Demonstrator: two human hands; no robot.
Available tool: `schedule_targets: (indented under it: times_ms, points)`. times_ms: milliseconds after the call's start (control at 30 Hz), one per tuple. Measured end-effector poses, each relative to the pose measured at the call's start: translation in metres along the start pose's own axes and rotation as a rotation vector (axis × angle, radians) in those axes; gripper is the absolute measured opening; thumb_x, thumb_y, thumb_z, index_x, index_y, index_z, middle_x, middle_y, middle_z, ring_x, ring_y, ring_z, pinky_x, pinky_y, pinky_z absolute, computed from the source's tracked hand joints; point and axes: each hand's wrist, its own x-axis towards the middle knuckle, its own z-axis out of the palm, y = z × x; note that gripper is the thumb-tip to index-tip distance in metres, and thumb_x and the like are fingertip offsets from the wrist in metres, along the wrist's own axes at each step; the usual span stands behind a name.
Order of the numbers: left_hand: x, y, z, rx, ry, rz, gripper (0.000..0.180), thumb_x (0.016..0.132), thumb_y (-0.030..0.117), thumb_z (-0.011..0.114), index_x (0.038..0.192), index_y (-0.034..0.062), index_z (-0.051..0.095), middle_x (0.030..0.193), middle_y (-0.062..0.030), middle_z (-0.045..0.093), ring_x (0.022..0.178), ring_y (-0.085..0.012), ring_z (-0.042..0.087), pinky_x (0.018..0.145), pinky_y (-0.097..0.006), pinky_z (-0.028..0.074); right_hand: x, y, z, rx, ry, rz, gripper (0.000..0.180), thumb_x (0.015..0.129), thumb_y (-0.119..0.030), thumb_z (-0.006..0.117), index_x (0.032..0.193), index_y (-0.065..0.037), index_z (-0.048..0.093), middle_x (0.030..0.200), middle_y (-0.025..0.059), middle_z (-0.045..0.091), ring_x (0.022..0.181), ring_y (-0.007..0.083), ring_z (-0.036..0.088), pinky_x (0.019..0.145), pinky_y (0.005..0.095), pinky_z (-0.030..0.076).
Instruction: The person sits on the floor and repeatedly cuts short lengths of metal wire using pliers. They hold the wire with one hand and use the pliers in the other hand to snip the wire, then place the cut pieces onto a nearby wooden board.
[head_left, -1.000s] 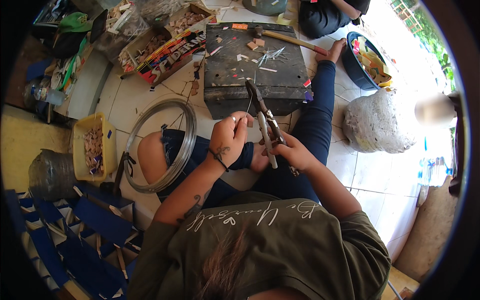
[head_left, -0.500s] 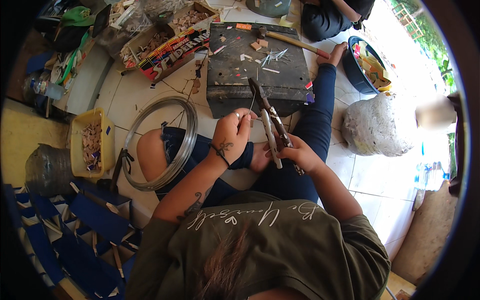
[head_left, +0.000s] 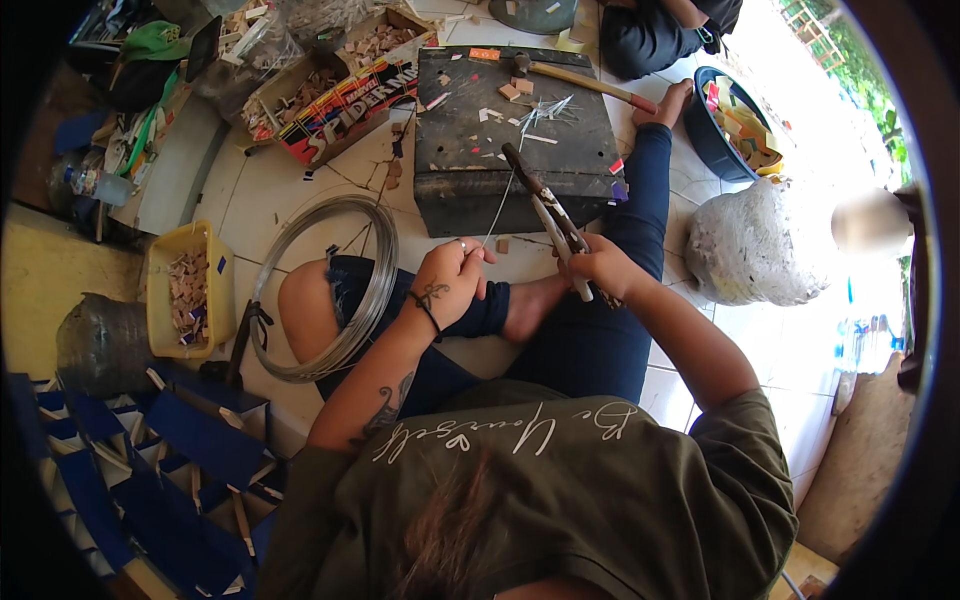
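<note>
My left hand is closed in a pinch on a thin metal wire. From my fingers the wire runs up and slightly right, past the pliers' jaws, towards the black block. My right hand grips long-handled pliers with dark jaws and worn, white-flecked handles. Their jaws point up and left beside the wire, over the block's near edge; whether they touch it I cannot tell. Left of my left arm, a coil of silvery wire leans over my knee. Short cut wires lie heaped on the block.
On the block lies a hammer among small wooden pieces. A carton and a yellow basket hold wooden bits at the left. Blue pieces pile up lower left. A dark tub and another person's leg are upper right.
My left hand has moved down and slightly left, and a longer stretch of wire now shows above it. The pliers have shifted slightly right, with my right hand higher and their handles closer together.
</note>
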Motion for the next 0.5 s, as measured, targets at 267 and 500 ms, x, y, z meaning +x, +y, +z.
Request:
schedule_targets:
  times_ms: [267,500]
  points:
    - [0.005,0.006,0.005,-0.108,0.058,-0.051,0.023,0.093,0.011,0.039,0.085,-0.0018,0.057,0.052,-0.0038,0.053,0.047,-0.0087,0.048,0.051,-0.024,0.039,0.000,-0.025,-0.001,-0.025,0.038,0.077,0.028,0.067,-0.009,0.054,0.093,0.003,0.054,0.071,0.0105,0.055,0.058,0.0181,0.056,0.052,0.0308,0.045]
    - [0.008,0.005,0.013,-0.127,0.080,-0.029,0.023,0.093,0.010,0.038,0.082,-0.0011,0.056,0.051,-0.0025,0.051,0.046,-0.0080,0.047,0.048,-0.023,0.038,-0.001,-0.026,-0.001,-0.008,0.064,0.092,0.025,0.068,-0.009,0.054,0.091,0.002,0.054,0.068,0.0094,0.054,0.055,0.0176,0.054,0.049,0.0303,0.044]
